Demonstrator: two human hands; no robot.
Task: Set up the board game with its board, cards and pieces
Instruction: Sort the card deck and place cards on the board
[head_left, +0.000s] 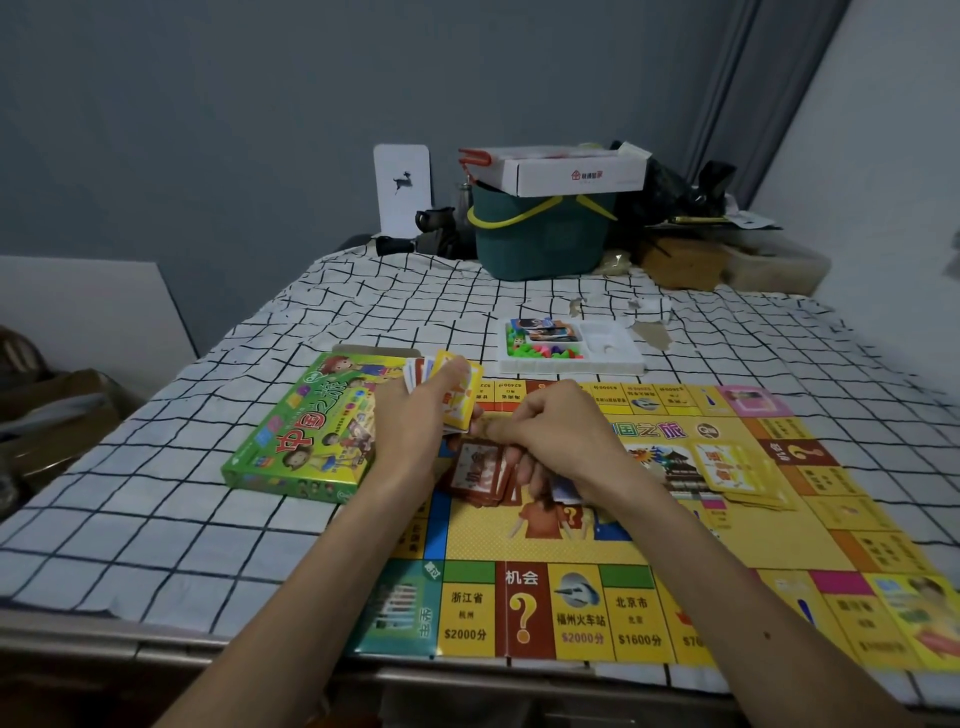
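Lying flat on the checked cloth (156, 467), the game board (597, 545) reaches the near edge of the table, printed squares up. Take its middle as the centre of the dial, with twelve pointing away from the person.

At about ten o'clock, over the board's far left corner, the left hand (415, 415) grips a fan of cards (457, 395), thumb across the yellow top card. Just beside it, the right hand (556, 431) hangs with fingers curled above a red-brown card stack (480, 470) that rests on the board. Whether those fingers hold a card cannot be told. At two o'clock a yellow card stack (727, 467) sits on the board.

Off the board at nine o'clock, touching its left edge, lies the green game box (306, 431). At twelve, just past the board's far edge, a white plastic tray (623, 364) holds bright pieces (540, 351) in its left compartment.

Farther out at twelve, a dark green bucket (540, 239) with a yellow handle stands at the cloth's far end, with a white carton (561, 169) resting on top. At eleven a white card (402, 189) with a small deer figure leans on the grey wall (208, 130). At one o'clock a grey curtain (753, 78) hangs above dark clutter.
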